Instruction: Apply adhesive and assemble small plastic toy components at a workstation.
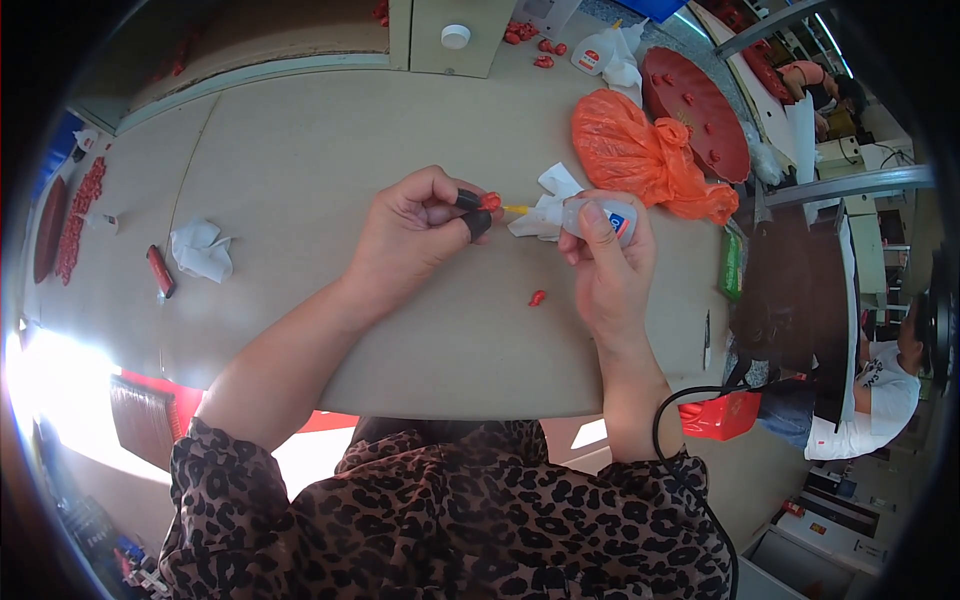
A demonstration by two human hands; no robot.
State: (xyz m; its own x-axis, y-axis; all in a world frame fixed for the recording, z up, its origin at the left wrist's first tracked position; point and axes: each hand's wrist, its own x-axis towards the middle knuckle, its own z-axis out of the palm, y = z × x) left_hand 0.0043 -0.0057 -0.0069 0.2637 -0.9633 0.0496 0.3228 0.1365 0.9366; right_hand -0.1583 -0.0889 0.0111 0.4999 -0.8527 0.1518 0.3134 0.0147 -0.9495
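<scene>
Pinched between thumb and forefinger of the left hand [420, 235]: a small red piece [491, 201], held at the very tips, both tips capped in black finger covers [478, 222]. Closed tight on it, other fingers curled into the palm. Clasped in the right hand [608, 275]: a small clear glue bottle [598, 215] lying sideways, thumb across its top, fingers wrapped under. Yellow nozzle [516, 209] pointing left, its tip just short of the red piece or barely touching; hard to tell which.

Probably very light, that red piece, and stiff rather than soft, small enough to slip or flick away under an uneven pinch. Best taken by its sides at the fingertips, leaving the face toward the nozzle bare. Likely tacky once wetted, hence the covers. Bottle light too, soft-walled by the look, so a gentle squeeze at mid-body seems right, with the nozzle steadied.

Tucked behind the bottle, a crumpled white tissue [548, 205] on the round beige table [300, 150]. Below the hands, near the right wrist, one loose red piece [537, 298] on the tabletop. Farther right, an orange plastic bag [640, 155], knotted, touching a dark red round tray [700, 110] dotted with more red bits. Up top, a second glue bottle [598, 55]. Off to the left, well apart, another wad of white tissue [203, 250], a red lighter-like stick [160, 271], and a row of red pieces [80, 215] along the rim.
</scene>
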